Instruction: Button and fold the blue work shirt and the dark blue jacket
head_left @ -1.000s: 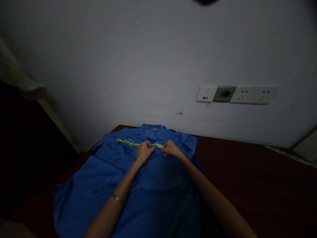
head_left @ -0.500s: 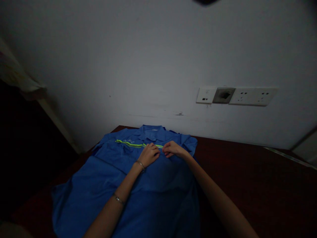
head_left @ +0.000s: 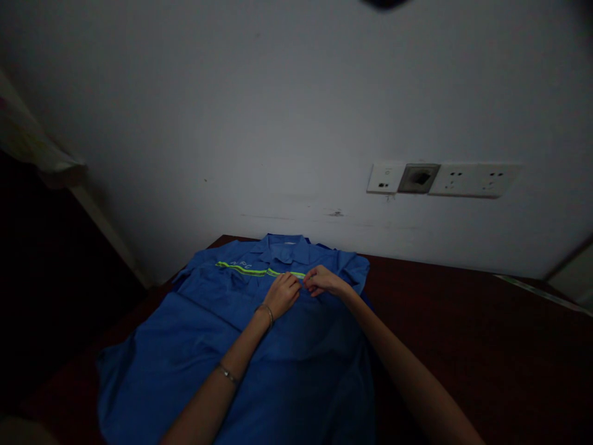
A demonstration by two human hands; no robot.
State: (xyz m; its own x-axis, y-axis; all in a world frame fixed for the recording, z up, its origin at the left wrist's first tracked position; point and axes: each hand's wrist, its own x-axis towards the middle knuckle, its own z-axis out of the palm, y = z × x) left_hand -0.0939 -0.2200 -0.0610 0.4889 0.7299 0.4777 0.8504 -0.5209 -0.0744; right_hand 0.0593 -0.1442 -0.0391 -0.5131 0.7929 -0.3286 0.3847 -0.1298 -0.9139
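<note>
A blue work shirt [head_left: 185, 346] lies spread on the dark red table, its collar [head_left: 283, 249] toward the wall. Across its chest runs a yellow-green reflective strip [head_left: 241, 269] with pale lettering above it. My left hand [head_left: 282, 295], with a bracelet at the wrist, is closed on the shirt front just below the strip. Close beside it, my right hand [head_left: 322, 281] pinches at the shirt front with bent fingers. The fingertips of both hands nearly meet, and the small spot of cloth between them is too dark to make out.
Behind the table [head_left: 440, 327] stands a white wall [head_left: 287, 123] with a row of sockets and switches [head_left: 467, 179] at the right. A pale flat strip [head_left: 542, 293] lies along the table's far right edge. Light patterned cloth [head_left: 37, 145] hangs at the left.
My left hand has shifted slightly right and down, closer to my right hand, showing more of the reflective strip. My right hand has barely moved. The shirt lies as before.
</note>
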